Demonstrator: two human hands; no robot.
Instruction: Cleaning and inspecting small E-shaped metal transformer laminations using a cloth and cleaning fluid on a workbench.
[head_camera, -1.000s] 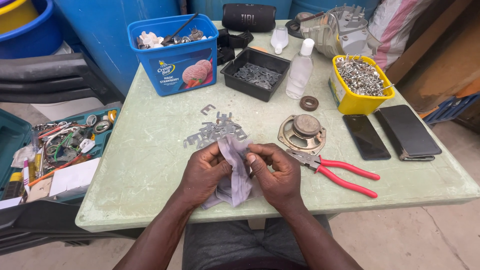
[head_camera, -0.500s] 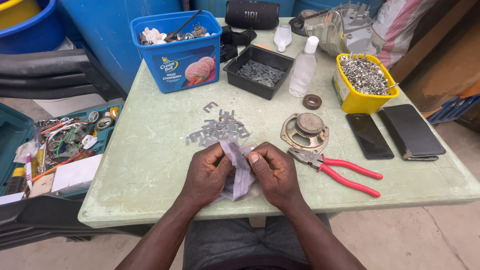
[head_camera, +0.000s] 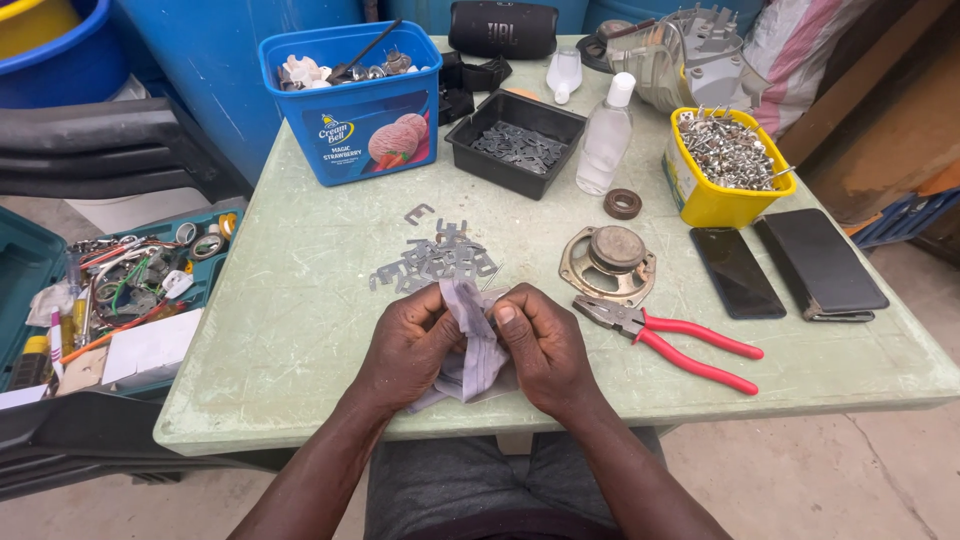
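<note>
Sitting low in the middle of the frame, the left hand (head_camera: 412, 345) and the right hand (head_camera: 545, 350) are both closing tightly on a crumpled grey wad (head_camera: 472, 345), thumbs pressing into its top edge, just above the near rim of the pale green table (head_camera: 290, 300). What the wad is made of is hard to tell; it is looking like thin paper or tape, and its lower part is hiding behind the palms. Just above the hands a heap of small flat metal pieces (head_camera: 435, 260) is lying loose, their shapes too small to make out exactly. To the right of the heap a round speaker part (head_camera: 612, 262) is resting, and red-handled pliers (head_camera: 672, 338) are lying just below it, near the right hand but apart from it. Further right, two dark phones (head_camera: 785, 265) are lying side by side. Toward the top, a blue tub (head_camera: 355, 110) is holding odd parts, a black tray (head_camera: 515, 140) is holding more metal pieces, a clear bottle (head_camera: 606, 135) is standing upright beside the tray, and a yellow tub (head_camera: 725, 175) is brimming with metal bits. A small dark ring (head_camera: 622, 204) is lying between bottle and speaker part. At the left edge an open toolbox (head_camera: 110, 300) is showing tangled wires, partly cut off by the frame.
</note>
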